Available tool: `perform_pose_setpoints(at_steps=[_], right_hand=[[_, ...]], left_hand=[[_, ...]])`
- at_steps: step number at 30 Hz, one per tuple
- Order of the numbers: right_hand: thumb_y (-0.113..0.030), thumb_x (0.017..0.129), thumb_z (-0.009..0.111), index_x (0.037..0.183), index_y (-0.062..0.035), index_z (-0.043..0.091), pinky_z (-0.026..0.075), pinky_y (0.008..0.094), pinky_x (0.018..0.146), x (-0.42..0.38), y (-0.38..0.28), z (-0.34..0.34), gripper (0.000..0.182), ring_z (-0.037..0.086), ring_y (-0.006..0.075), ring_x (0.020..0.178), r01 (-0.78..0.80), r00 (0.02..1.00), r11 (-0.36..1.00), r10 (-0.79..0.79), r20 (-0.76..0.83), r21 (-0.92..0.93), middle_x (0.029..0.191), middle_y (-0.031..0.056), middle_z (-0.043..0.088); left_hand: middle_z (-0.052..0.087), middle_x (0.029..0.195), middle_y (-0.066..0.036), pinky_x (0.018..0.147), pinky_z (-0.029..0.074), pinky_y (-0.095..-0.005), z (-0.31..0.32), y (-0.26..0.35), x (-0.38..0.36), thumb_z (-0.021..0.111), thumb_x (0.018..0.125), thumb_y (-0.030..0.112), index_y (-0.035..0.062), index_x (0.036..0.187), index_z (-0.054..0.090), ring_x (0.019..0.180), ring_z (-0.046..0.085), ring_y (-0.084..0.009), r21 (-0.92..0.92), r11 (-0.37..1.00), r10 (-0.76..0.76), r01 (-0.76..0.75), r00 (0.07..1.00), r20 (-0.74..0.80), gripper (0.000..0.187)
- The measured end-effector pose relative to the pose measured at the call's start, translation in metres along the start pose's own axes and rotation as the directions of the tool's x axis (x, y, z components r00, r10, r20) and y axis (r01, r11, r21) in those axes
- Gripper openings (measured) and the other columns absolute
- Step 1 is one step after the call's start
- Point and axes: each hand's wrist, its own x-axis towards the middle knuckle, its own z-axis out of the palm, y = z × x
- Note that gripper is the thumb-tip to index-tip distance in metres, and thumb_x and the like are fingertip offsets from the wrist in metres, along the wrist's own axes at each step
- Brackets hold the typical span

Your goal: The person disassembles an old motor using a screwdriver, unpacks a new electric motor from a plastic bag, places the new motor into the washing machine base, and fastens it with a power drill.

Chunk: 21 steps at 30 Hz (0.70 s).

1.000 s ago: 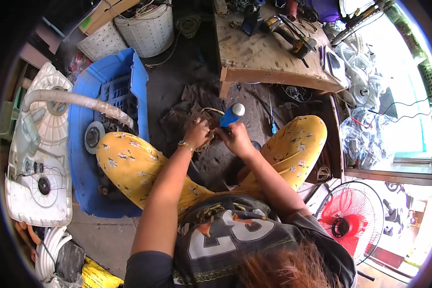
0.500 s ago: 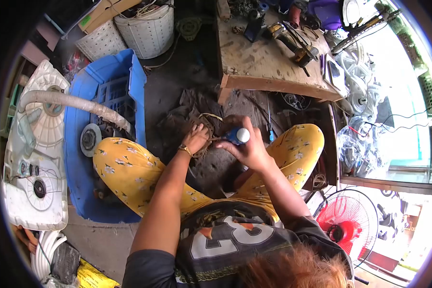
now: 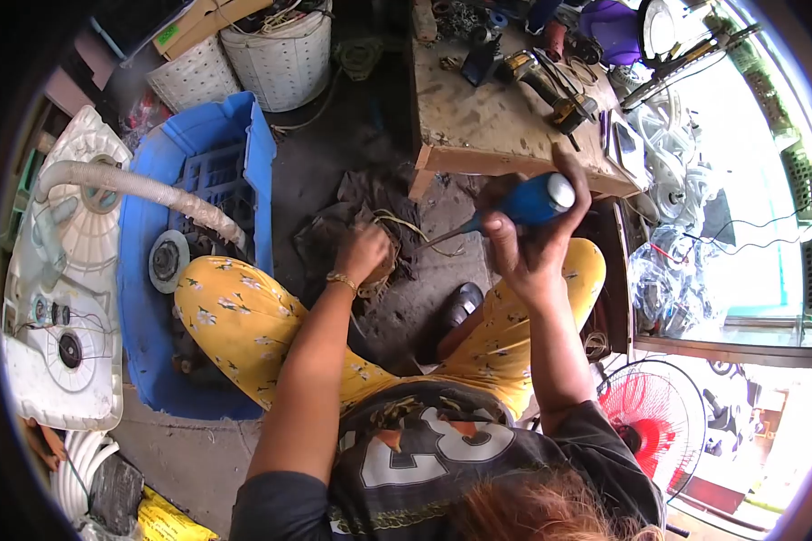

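Note:
My right hand [image 3: 539, 257] grips the blue handle of a screwdriver [image 3: 532, 200], raised between my knees. Its thin shaft slants down to the left. Lower and to the left, my left hand [image 3: 364, 254] has its fingers curled over a round brownish part [image 3: 381, 278] that I cannot identify. Yellowish wires [image 3: 397, 219] stick out beside that part. It rests on a dark, crumpled cloth [image 3: 320, 239] on the floor. The screwdriver's tip ends right of the part, apart from it.
A blue plastic bin [image 3: 194, 397] with parts inside stands left of my knee, next to a white machine panel [image 3: 63, 379]. Ahead, a power tool [image 3: 550, 95] lies on a wooden table [image 3: 487, 135]. A red fan [image 3: 645, 419] stands at right.
My right hand has lifted the screwdriver up and to the right, away from the part. My left hand stays at the part, its fingers more curled than before.

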Motion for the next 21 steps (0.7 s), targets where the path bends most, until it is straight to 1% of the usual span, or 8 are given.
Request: perform_pose_setpoints(at_steps=[2,5,7,10,11,13,17,21], right_hand=[[-0.02,0.076,0.073,0.122,0.0019,0.03,0.046,0.0369,0.08,0.003,-0.002,0.006,0.067,0.061,0.0261,0.083,-0.07,0.997,0.993,0.068,0.024,0.091,0.089,0.0143,0.06],[-0.015,0.076,0.072,0.117,0.0004,0.031,0.05,0.0362,0.07,0.01,-0.006,0.026,0.06,0.062,0.0327,0.081,0.097,0.988,0.99,-0.084,0.131,-0.1,0.092,0.0178,0.059],[-0.008,0.075,0.07,0.122,0.0004,0.027,0.049,0.0387,0.074,0.009,0.003,0.046,0.064,0.061,0.0359,0.087,0.153,0.98,0.988,-0.151,0.126,-0.008,0.102,0.0213,0.056],[0.002,0.074,0.067,0.137,-0.0077,0.005,0.047,0.043,0.082,0.005,0.017,0.071,0.089,0.058,0.0371,0.091,0.336,0.939,0.942,-0.335,0.082,0.004,0.106,0.0218,0.054],[0.006,0.073,0.066,0.141,-0.0113,-0.004,0.046,0.0445,0.085,0.004,0.02,0.078,0.099,0.057,0.0371,0.092,0.4,0.915,0.917,-0.398,0.058,-0.015,0.106,0.0215,0.053],[0.006,0.073,0.066,0.136,-0.0048,0.012,0.045,0.0438,0.087,0.003,0.021,0.09,0.084,0.057,0.0362,0.091,0.403,0.915,0.913,-0.403,0.013,-0.064,0.104,0.0212,0.054],[0.006,0.072,0.067,0.115,0.0011,0.031,0.045,0.0426,0.085,-0.003,0.019,0.11,0.057,0.057,0.0366,0.09,0.288,0.958,0.957,-0.288,0.001,0.031,0.103,0.0208,0.054],[0.004,0.073,0.067,0.112,0.0027,0.036,0.039,0.0422,0.095,-0.015,0.035,0.125,0.05,0.05,0.0282,0.099,0.293,0.955,0.955,-0.295,0.037,0.038,0.103,0.0152,0.043]], left_hand=[[0.059,0.074,-0.006,0.062,0.044,-0.0357,-0.009,-0.008,0.008,0.047,0.087,0.026,0.0079,0.076,0.057,0.069,0.058,-0.0225,-0.305,0.906,-0.364,0.292,0.906,-0.215,0.023],[0.058,0.066,-0.007,0.055,0.043,-0.035,-0.012,-0.033,0.0,0.045,0.087,0.029,0.0058,0.073,0.053,0.057,0.056,-0.0217,-0.839,0.323,-0.881,0.438,0.462,-0.098,0.028],[0.057,0.064,-0.007,0.057,0.043,-0.0355,0.002,-0.054,-0.02,0.046,0.086,0.031,0.004,0.073,0.053,0.055,0.055,-0.0212,-0.954,-0.261,-0.914,0.15,0.281,0.294,0.03],[0.062,0.075,-0.01,0.064,0.045,-0.0376,0.034,-0.064,-0.056,0.048,0.083,0.033,0.0015,0.084,0.057,0.067,0.059,-0.0264,-0.915,-0.363,-0.899,0.178,0.192,0.394,0.033],[0.063,0.077,-0.012,0.068,0.046,-0.0389,0.046,-0.065,-0.064,0.051,0.081,0.033,-0.0003,0.089,0.056,0.07,0.06,-0.0298,-0.868,-0.166,-0.935,0.468,0.206,0.289,0.034],[0.064,0.081,-0.017,0.074,0.048,-0.0415,0.058,-0.061,-0.069,0.056,0.078,0.033,-0.0039,0.1,0.055,0.078,0.061,-0.0366,-0.462,0.25,-0.937,0.851,0.334,0.108,0.043],[0.055,0.115,-0.025,0.092,0.041,-0.0396,0.045,-0.033,-0.077,0.073,0.068,0.042,-0.0056,0.112,0.053,0.108,0.053,-0.0363,-0.448,0.326,-0.845,0.833,0.469,0.257,0.068],[0.053,0.118,-0.025,0.093,0.041,-0.0407,0.055,-0.032,-0.075,0.068,0.072,0.047,-0.0069,0.116,0.05,0.11,0.051,-0.0371,-0.331,0.425,-0.855,0.842,0.494,0.158,0.072]])
